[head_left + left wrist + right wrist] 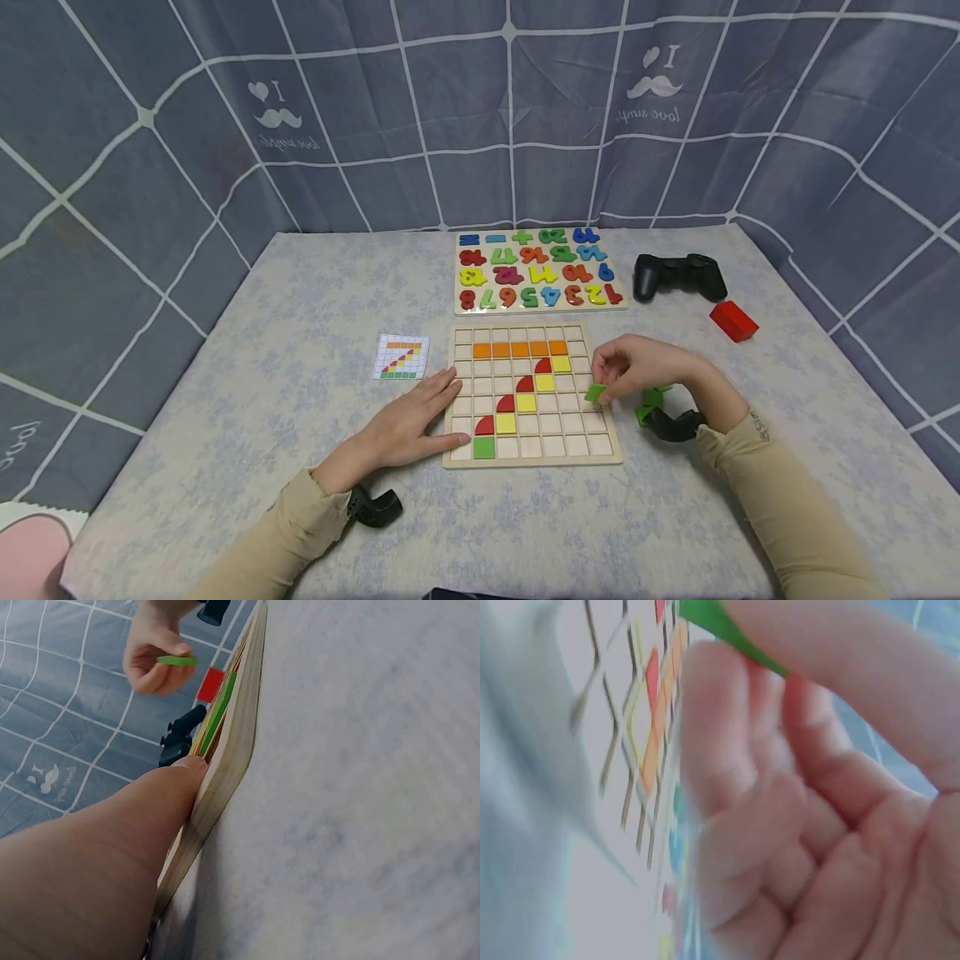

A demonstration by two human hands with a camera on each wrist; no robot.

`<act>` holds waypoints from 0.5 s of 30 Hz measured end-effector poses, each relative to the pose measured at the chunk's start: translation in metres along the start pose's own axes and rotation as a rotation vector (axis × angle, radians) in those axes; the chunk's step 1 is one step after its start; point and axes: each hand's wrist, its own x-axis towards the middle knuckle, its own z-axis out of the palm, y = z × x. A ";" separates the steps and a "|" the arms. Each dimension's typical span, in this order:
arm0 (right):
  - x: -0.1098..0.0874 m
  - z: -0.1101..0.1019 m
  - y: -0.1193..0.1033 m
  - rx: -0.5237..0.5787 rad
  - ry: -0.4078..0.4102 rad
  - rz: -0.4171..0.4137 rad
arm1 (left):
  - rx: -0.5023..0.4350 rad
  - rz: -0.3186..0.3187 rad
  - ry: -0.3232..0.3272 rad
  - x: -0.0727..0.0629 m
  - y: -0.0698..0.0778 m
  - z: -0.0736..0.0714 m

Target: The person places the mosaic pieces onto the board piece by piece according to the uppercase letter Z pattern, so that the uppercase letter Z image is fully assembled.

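Observation:
A wooden grid board (pixel 532 462) lies mid-table. Its cells hold a row of orange squares (pixel 520 350), a diagonal of red quarter-circles (pixel 506 404) and yellow squares (pixel 527 402), and one green square (pixel 483 448) near the lower left. My left hand (pixel 408 425) rests at the board's left edge, fingers straight, thumb on the lower left corner. Above the right edge my right hand (pixel 645 367) pinches a green square tile (pixel 596 392) between thumb and fingers; the right wrist view shows that tile (pixel 731 634) close up. More green tiles (pixel 652 398) lie under the right wrist.
A pattern card (pixel 401 357) lies left of the board. Behind stands a number puzzle board (pixel 540 310) with colourful pieces. A black game controller (pixel 678 277) and a red block (pixel 733 322) are at the back right. A blue-grey checked curtain (pixel 465 108) surrounds the table.

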 end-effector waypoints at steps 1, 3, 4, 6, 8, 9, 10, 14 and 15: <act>0.002 0.004 -0.005 -0.002 0.022 -0.028 | 0.002 -0.004 -0.002 0.000 0.000 0.000; 0.005 0.013 -0.013 -0.014 0.066 -0.076 | 0.003 -0.005 -0.003 0.000 0.000 0.000; 0.006 0.017 -0.018 -0.016 0.085 -0.094 | 0.004 -0.005 -0.004 0.000 0.000 0.000; 0.008 0.027 -0.027 -0.019 0.116 -0.127 | 0.004 -0.006 -0.008 0.000 0.000 0.000; 0.011 0.036 -0.036 -0.012 0.133 -0.152 | 0.002 -0.006 -0.009 0.000 0.000 0.000; 0.012 0.041 -0.039 -0.010 0.134 -0.162 | 0.002 -0.011 -0.014 0.000 0.000 0.000; 0.014 0.046 -0.042 -0.009 0.131 -0.167 | 0.002 -0.011 -0.014 0.000 0.000 0.000; 0.022 0.066 -0.046 -0.028 0.096 -0.181 | 0.000 -0.014 -0.013 0.000 0.000 0.000; 0.025 0.071 -0.045 -0.038 0.086 -0.185 | -0.001 -0.017 -0.015 0.000 0.000 0.000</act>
